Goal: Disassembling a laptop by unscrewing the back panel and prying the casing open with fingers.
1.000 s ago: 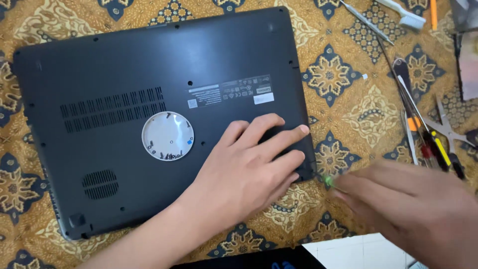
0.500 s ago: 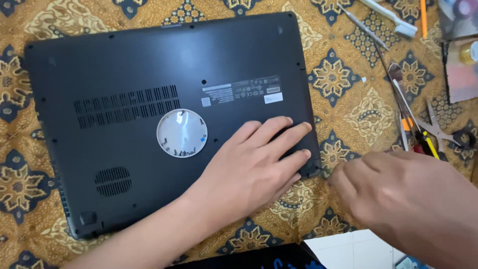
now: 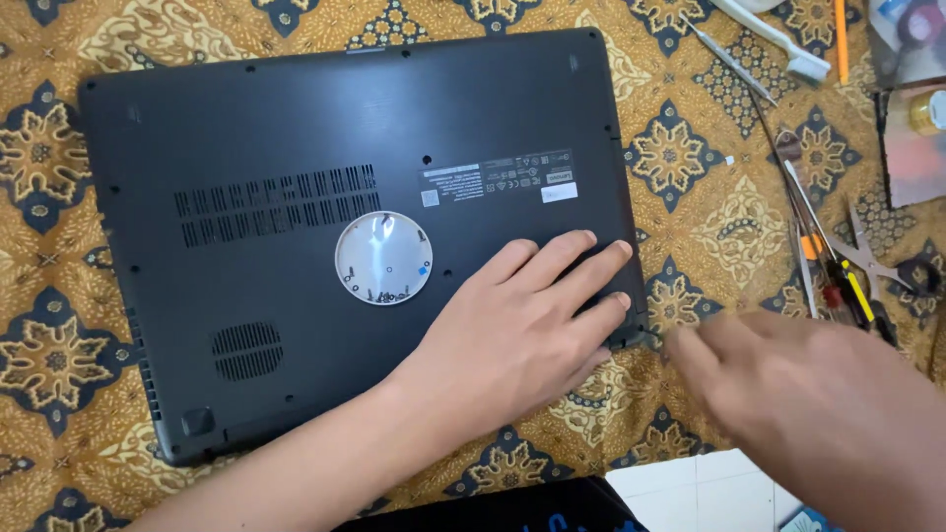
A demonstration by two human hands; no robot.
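A black laptop (image 3: 296, 128) lies bottom-up on a patterned gold and blue cloth (image 3: 709, 207). A round clear dish (image 3: 383, 258) holding several tiny screws rests on its underside. My left hand (image 3: 522, 325) lies flat on the laptop near its front right corner, fingers spread and holding nothing. My right hand (image 3: 808, 394) is blurred at the lower right. Its fingertips are bunched right at that laptop corner (image 3: 645, 340). Whether they pinch a small tool is hidden by the blur.
Screwdrivers and thin tools (image 3: 838, 281) and small pliers (image 3: 877, 261) lie on the cloth to the right. A white brush (image 3: 778, 44) and a small box (image 3: 916, 138) sit at the top right. White paper (image 3: 700, 488) and a dark object (image 3: 512, 507) lie at the bottom edge.
My right hand has moved left up to the laptop's front right corner. A green tip seen at its fingers one second ago no longer shows. My left hand stays pressed on the laptop.
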